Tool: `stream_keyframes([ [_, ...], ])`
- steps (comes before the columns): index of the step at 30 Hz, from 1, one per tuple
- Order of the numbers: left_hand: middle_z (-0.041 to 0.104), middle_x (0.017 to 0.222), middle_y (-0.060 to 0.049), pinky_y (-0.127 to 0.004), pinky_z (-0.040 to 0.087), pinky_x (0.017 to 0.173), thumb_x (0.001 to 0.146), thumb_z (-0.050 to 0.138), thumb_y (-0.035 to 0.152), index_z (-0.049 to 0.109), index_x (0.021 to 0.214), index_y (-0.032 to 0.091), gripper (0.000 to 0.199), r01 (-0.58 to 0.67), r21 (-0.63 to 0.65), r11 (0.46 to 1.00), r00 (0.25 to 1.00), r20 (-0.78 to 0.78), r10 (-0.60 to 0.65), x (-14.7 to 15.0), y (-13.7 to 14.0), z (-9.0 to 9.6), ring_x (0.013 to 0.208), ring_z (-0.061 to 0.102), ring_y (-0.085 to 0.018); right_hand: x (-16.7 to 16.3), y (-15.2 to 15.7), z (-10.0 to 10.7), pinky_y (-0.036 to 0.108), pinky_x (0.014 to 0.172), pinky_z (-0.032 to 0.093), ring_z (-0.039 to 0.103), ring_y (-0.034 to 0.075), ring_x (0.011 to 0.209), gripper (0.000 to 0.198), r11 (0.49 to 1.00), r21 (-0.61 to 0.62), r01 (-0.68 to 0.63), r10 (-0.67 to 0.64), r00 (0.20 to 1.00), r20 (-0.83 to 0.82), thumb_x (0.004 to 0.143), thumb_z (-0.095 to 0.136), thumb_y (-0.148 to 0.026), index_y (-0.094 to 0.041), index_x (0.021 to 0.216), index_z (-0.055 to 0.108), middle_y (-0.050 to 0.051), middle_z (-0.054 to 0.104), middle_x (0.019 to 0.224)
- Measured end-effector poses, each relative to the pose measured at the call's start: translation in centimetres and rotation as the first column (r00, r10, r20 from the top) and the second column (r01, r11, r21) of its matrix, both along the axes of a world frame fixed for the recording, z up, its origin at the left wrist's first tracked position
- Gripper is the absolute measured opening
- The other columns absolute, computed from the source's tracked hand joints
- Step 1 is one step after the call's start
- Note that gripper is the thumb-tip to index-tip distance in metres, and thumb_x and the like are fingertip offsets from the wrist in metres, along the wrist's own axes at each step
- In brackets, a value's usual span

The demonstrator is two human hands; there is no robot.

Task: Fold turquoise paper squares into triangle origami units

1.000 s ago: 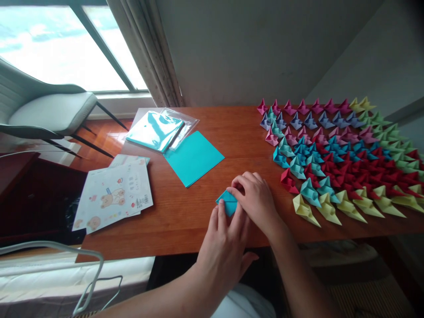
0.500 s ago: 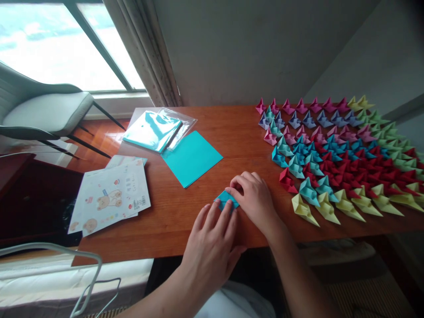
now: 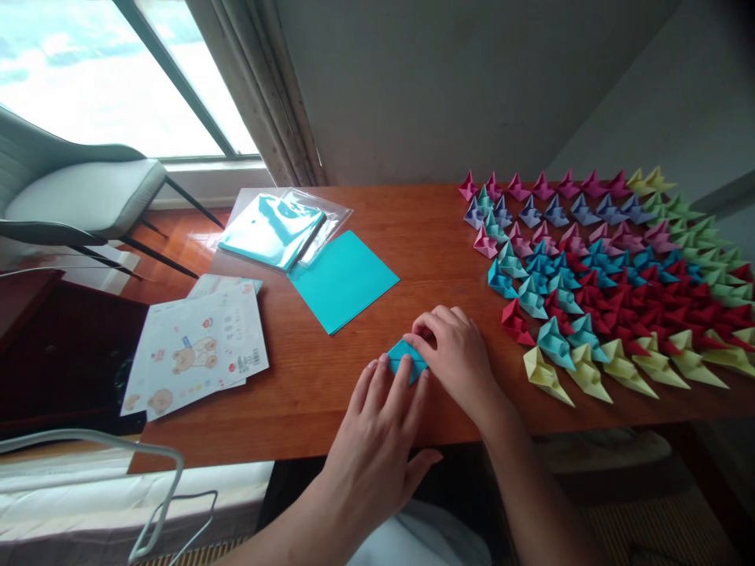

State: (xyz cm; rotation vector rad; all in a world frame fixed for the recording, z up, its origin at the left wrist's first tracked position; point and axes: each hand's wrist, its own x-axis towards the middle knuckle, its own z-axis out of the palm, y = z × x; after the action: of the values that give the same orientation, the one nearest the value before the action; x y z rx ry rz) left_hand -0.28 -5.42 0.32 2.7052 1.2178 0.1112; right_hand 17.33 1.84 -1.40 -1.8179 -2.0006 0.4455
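A small piece of folded blue paper (image 3: 417,367) lies on the wooden table in front of me. My left hand (image 3: 379,428) rests over its near side, fingers spread and fingertips pressing it down, the thumb held apart. At the paper's right corner, my right hand (image 3: 457,358) has thumb and index finger closed on the edge; the other fingers are curled. Part of the paper is hidden beneath the fingers. Just beyond it is a stack of flat blue paper sheets (image 3: 348,283), partly under a clear plastic packet (image 3: 274,232) of the same colour.
Rows of folded paper boats (image 3: 619,306) in several colours cover the table's right side. Printed bear sheets (image 3: 200,346) overhang the left edge of the wooden table (image 3: 283,409). A grey chair (image 3: 88,192) stands by the window, and a white metal bar (image 3: 118,442) is at lower left.
My left fingers have shifted slightly over the folded paper, with a bit more of it showing. The right hand stays at its corner. The view has moved a little.
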Motion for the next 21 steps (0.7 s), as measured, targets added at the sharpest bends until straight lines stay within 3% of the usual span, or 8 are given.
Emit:
stream_keyframes([
  [5, 0.035, 0.163, -0.012, -0.053, 0.021, 0.121, 0.095, 0.039, 0.067, 0.035, 0.156, 0.016, 0.080, -0.013, -0.041, 0.999, 1.000, -0.021, 0.012, 0.3, -0.1, 0.3, 0.146, 0.032, -0.044, 0.0, 0.0, -0.1, 0.035, 0.079, 0.039, 0.056, 0.022, 0.087, 0.016, 1.000, 0.007, 0.000, 0.000, 1.000, -0.015, 0.091, 0.070, -0.033, -0.024, 0.078, 0.064, 0.002, 0.066, 0.085],
  [15, 0.014, 0.170, -0.009, -0.058, 0.014, 0.124, 0.080, 0.063, 0.069, 0.018, 0.162, 0.020, 0.105, -0.014, -0.034, 0.999, 0.994, -0.108, 0.010, 1.9, -0.6, 0.9, 0.147, 0.023, -0.051, -0.1, -0.1, -0.2, 0.034, 0.080, 0.040, 0.056, 0.022, 0.086, 0.016, 0.999, 0.031, 0.011, -0.010, 1.000, -0.024, 0.091, 0.070, -0.033, -0.023, 0.079, 0.064, 0.002, 0.066, 0.085],
  [21, 0.016, 0.169, -0.011, -0.060, 0.020, 0.122, 0.076, 0.069, 0.068, 0.022, 0.161, 0.020, 0.109, 0.030, -0.025, 0.999, 0.987, -0.160, -0.033, 2.3, -0.2, 1.7, 0.144, 0.029, -0.054, -0.1, -0.2, -0.2, 0.035, 0.079, 0.040, 0.056, 0.023, 0.086, 0.016, 0.999, 0.039, 0.013, -0.013, 1.000, -0.016, 0.090, 0.070, -0.035, -0.023, 0.080, 0.064, 0.002, 0.066, 0.085],
])
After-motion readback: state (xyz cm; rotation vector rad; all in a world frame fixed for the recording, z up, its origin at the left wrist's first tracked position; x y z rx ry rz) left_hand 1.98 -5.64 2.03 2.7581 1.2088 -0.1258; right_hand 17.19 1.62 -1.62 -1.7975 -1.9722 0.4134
